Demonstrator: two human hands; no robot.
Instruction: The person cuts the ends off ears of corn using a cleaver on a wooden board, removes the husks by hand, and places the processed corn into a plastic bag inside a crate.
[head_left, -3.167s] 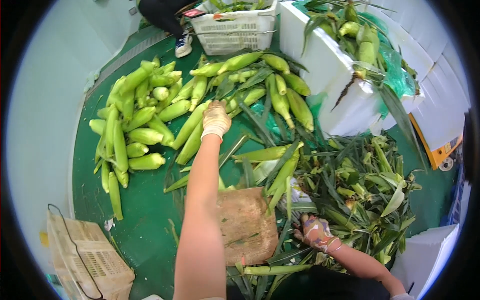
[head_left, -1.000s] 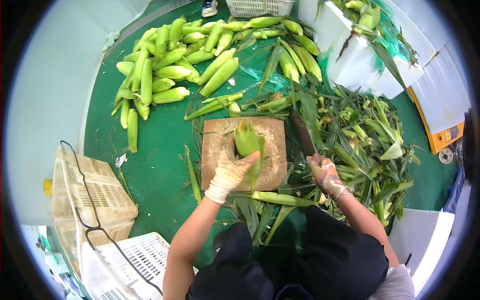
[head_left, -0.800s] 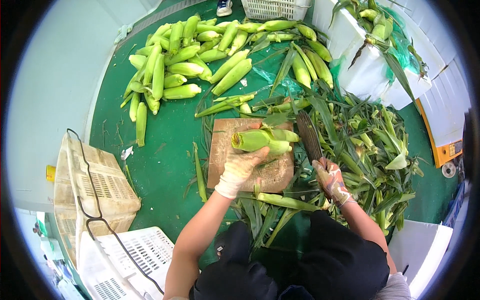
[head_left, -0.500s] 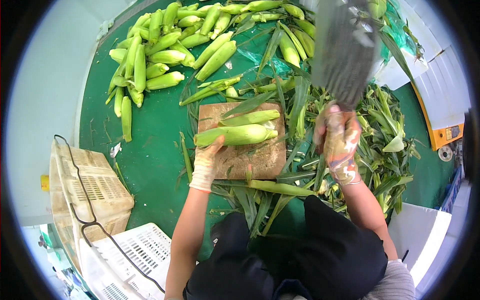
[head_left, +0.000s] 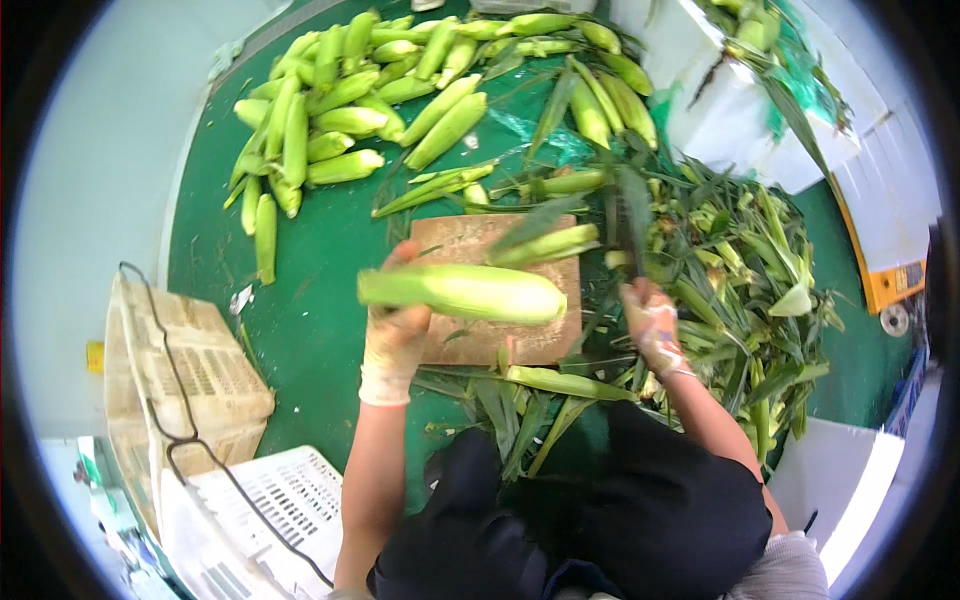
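My left hand (head_left: 393, 335) grips a green-husked ear of corn (head_left: 470, 293) near its left end, raised over a wooden chopping board (head_left: 470, 343). The ear lies crosswise, its paler end toward the right. Behind it, a second piece of corn or husk (head_left: 555, 243) lies across the board's far right part. Just right of the board, my gloved right hand (head_left: 655, 328) is closed round the handle of a broad-bladed cleaver (head_left: 630, 215). Its blade points away from me, blurred and seen nearly edge-on.
Many husked ears (head_left: 345, 120) are piled at the far left. Cut leaves (head_left: 760, 270) heap up at the right, and another green ear (head_left: 570, 383) lies before the board. Plastic baskets (head_left: 190, 370) stand at the left; a white foam box (head_left: 690, 100) stands far right.
The cleaver has come down from its raised position to beside the board. My left hand has lifted its ear and shifted slightly left. The other piece has moved right on the board.
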